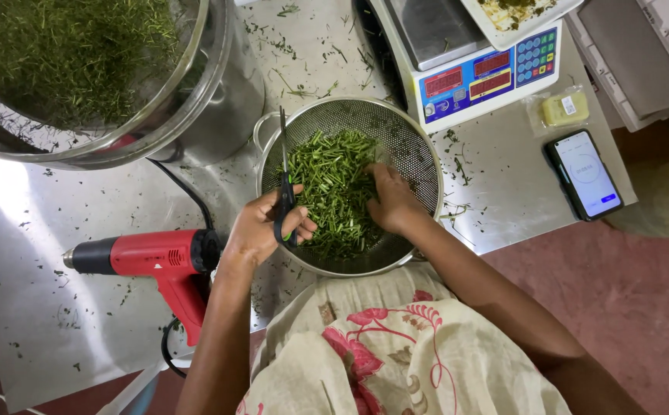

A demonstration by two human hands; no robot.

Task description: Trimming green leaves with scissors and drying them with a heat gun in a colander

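Nearest us, a round perforated steel colander (419,165) rests at the edge of the steel table (34,253), holding a heap of short-cut green stems (334,188). Our left hand (261,227) is clenched around the handles of black scissors (283,180), whose blades are closed and point away over the colander's near-left rim. Our right hand (392,201) lies palm down on the stems, fingers loosely curled into them; whether it pinches any we cannot tell. Left of the colander lies a red and black heat gun (146,257). Farther off stand a large steel drum (219,92) under a wide bowl of fine green cuttings (73,54), a white and blue digital scale (480,73), and a black smartphone (582,174).
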